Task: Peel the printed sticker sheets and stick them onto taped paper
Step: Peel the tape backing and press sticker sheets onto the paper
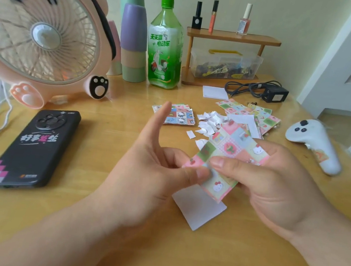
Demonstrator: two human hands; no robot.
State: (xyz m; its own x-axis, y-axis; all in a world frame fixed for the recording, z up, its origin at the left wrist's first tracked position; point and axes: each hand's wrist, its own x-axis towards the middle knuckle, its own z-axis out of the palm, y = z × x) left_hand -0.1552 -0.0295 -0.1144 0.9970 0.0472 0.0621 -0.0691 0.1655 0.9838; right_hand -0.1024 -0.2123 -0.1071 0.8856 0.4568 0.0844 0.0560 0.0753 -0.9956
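A printed sticker sheet (233,148) with pink and green squares and cat faces is held above the table between both hands. My right hand (274,182) grips it from the right, thumb on top. My left hand (154,170) pinches its lower left corner with thumb and a bent finger, index finger raised. A white square of paper (200,209) lies flat on the table right under the sheet. More sticker sheets lie behind: a small stack (180,115) in the middle and a spread pile (252,114) to the right. Torn white backing scraps (206,123) lie between them.
A pink fan (41,32) stands at the back left, with a black phone (33,148) in front of it. Stacked cups (133,39), a green bottle (165,45) and a wooden shelf (232,37) line the back. A white controller (314,143) and a black charger (274,94) lie at right.
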